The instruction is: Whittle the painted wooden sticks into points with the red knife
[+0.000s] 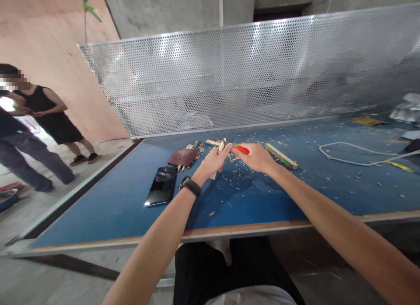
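In my left hand (213, 160), fingers closed, is a small pale piece of wood (222, 145) whose end sticks up past the thumb. My right hand (260, 157) grips an orange-handled knife (242, 150) close beside the left fingertips; its blade is too small to make out. Curled wood shavings (238, 158) lie beneath and around both hands. Just beyond the right hand rests a wooden strip with green, patterned sides (281, 156). Left of my left hand is a brown sheet (182, 156), with short wooden pieces partly under it.
A black phone (161, 185) lies on the blue tabletop (108, 200). A perforated metal panel (183, 86) stands along the back edge. To the right are a white cable (348, 154) and a yellow strip (400, 166). Two people (49, 108) stand beyond the table at left.
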The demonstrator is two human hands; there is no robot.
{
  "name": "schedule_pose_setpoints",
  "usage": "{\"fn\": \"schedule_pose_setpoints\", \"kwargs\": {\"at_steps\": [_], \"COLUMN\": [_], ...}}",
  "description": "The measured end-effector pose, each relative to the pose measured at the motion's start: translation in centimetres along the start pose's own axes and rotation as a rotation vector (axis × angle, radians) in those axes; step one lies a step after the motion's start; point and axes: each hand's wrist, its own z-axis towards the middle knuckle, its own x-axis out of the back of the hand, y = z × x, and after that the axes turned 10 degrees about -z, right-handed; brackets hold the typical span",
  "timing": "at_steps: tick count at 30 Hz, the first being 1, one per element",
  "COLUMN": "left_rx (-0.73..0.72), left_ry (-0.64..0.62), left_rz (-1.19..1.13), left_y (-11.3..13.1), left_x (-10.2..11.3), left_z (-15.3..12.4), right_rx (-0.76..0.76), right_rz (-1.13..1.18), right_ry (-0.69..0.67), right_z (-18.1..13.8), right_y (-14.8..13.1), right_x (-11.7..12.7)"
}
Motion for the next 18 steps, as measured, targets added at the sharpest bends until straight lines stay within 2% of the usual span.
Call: {"fn": "schedule_pose_setpoints", "kwargs": {"at_steps": [8,18], "left_rx": [0.004,-0.019], "left_ry": [-0.066,-0.092], "left_rz": [-0.078,-0.056], "left_y": [0.38,0.4], "left_x": [0.26,0.33], "left_z": [-0.33,-0.2], "right_rx": [0.068,0.042], "right_rz": [0.084,-0.048], "right_ry": [-0.113,-0.054], "right_z": [-0.13,-0.1], "right_y": [0.18,0.16], "right_x": [0.05,-0.06]}}
